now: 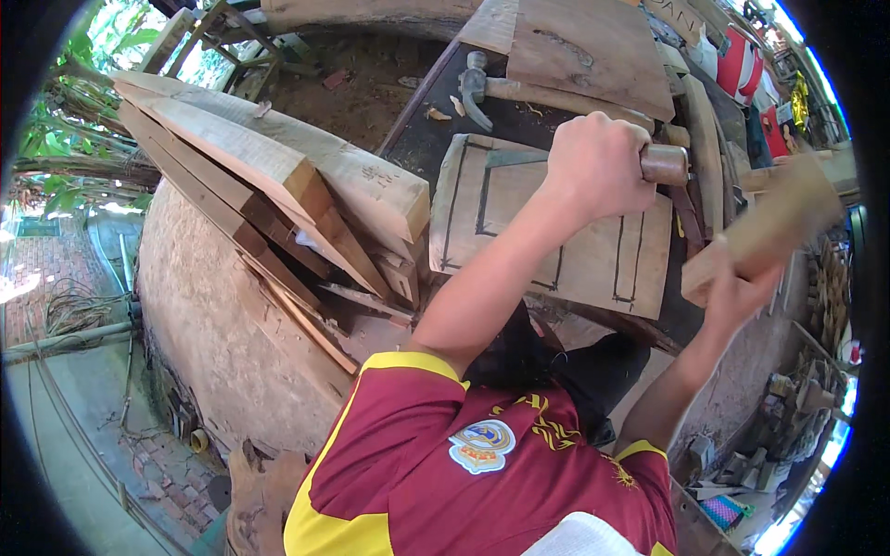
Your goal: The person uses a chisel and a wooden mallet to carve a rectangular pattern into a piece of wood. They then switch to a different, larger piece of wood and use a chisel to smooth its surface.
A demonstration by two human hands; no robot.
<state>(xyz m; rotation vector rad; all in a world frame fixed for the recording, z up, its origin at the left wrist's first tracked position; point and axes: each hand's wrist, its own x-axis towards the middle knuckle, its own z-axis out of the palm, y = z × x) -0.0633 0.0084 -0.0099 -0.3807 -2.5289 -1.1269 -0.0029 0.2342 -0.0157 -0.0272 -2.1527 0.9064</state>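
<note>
My left hand [598, 167] is closed around a round wooden tool handle [666, 165] above a pale board [612, 269] marked with dark lines; the fist hides the tool's lower part. At the right, my right hand [737, 283] grips a long rectangular wooden block [774, 218], blurred at its upper end, raised beside the board. A dark green flat piece [514, 157] lies on the board, partly behind my fist. Above the board a claw hammer [475, 93] rests on the dark work surface [417, 139].
Stacked planks [250, 157] jut out on the left. A flat wooden panel [593, 60] lies at the back, with long timber pieces [705, 148] along the right and red-and-white items [737, 65] beyond. Offcuts [751, 473] are piled at lower right; pipes [65, 343] run at far left.
</note>
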